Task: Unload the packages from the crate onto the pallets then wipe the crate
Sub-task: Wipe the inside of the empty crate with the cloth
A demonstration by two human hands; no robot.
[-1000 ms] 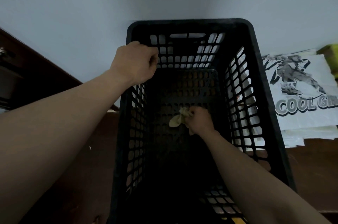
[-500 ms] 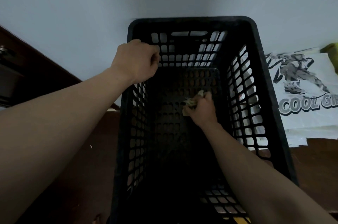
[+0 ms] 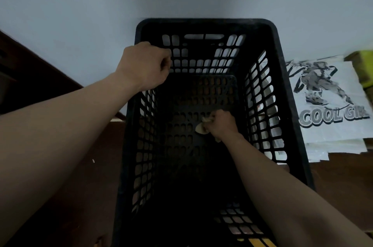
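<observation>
The black slatted crate [image 3: 203, 22] fills the centre of the frame against a pale wall [image 3: 80, 4]. No packages show on its perforated floor, though the near end is too dark to read. On that floor, right of centre, the right hand [image 3: 223, 123] has its fingers curled tight round a small crumpled pale cloth [image 3: 201, 128], which pokes out left of the fist. The left hand [image 3: 145, 65], at the crate's upper left, curls its fingers over the side rim and braces it. The step in hand looks to be the wipe. To do it well, press the cloth flatter, stroke in overlapping passes from far end to near, then reach the corners and all 4 walls. The floor holes could snag the cloth. White printed bags [image 3: 333, 105] lie just beside the crate at right.
</observation>
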